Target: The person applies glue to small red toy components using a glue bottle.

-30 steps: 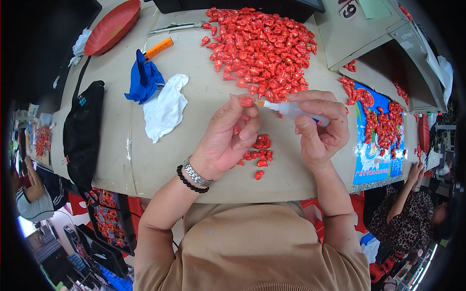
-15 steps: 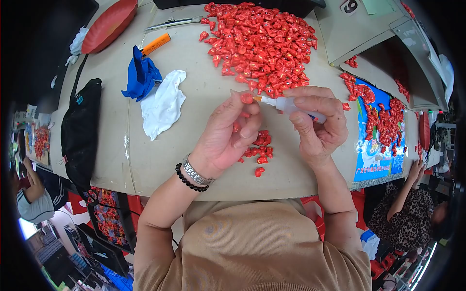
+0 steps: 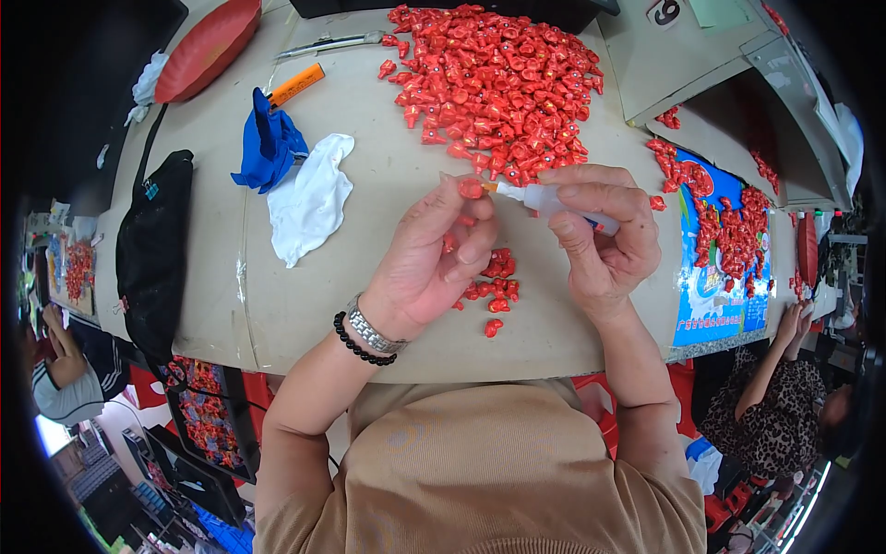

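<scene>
Between thumb and forefinger, my left hand [image 3: 432, 247] pinches a small red plastic piece [image 3: 470, 188]; more red bits show between its other fingers. My right hand [image 3: 611, 231] grips a translucent squeeze bottle [image 3: 546, 199] with a white nozzle and a narrow orange tip. That tip points left and meets the red piece, as far as I can see. Under my left hand lies a small group of red pieces [image 3: 498, 294], with a single one [image 3: 493, 327] nearer to me. Beyond both hands spreads a large heap of similar red pieces [image 3: 503, 88].
Left of the heap lie a white cloth [image 3: 312, 198], a blue cloth [image 3: 266, 143], an orange-handled tool [image 3: 297, 83] and a black bag [image 3: 159, 249]. A red dish [image 3: 210, 51] sits at the far left. At right, more red pieces [image 3: 734, 231] cover a blue sheet beside a metal cabinet [image 3: 692, 65].
My hands, the bottle and the red piece stay nearly still. At the right edge, another person's hands have shifted slightly.
</scene>
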### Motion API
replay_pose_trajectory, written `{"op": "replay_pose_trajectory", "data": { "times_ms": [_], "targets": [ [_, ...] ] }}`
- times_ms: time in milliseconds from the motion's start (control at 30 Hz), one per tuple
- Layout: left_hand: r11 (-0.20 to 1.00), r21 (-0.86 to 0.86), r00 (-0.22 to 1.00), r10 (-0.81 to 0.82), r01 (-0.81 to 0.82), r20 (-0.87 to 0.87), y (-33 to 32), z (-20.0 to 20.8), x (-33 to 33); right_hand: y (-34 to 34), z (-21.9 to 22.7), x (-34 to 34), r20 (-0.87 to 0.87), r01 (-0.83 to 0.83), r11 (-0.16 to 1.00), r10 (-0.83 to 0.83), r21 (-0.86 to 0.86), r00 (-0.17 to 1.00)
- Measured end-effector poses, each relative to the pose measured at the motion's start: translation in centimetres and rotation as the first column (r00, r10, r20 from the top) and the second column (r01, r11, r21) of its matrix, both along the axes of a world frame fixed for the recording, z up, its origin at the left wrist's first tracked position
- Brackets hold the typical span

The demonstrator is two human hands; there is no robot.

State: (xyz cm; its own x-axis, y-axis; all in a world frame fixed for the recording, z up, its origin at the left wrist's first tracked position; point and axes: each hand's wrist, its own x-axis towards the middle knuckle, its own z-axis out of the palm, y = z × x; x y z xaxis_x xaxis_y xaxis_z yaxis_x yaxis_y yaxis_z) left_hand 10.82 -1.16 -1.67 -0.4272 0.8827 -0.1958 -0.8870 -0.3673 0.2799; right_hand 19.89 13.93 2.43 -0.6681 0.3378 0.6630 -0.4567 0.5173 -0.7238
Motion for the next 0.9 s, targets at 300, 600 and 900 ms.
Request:
{"op": "replay_pose_trajectory", "data": {
  "times_ms": [300,600,900],
  "targets": [
    [1.000,-0.023,0.999,0.020,-0.019,0.030,-0.02,-0.08,0.00,-0.01,0.22,0.07,-0.023,0.014,1.000,-0.013,0.013,1.000],
    [1.000,0.001,1.000,0.003,-0.003,0.021,-0.01,-0.15,-0.03,0.08,0.15,-0.13,-0.017,0.011,0.999,-0.010,0.045,1.000],
    [0.999,0.034,1.000,0.030,-0.029,0.000,-0.07,-0.27,-0.23,-0.02,0.26,0.07,-0.012,0.019,1.000,-0.019,0.009,1.000]
  ]
}}
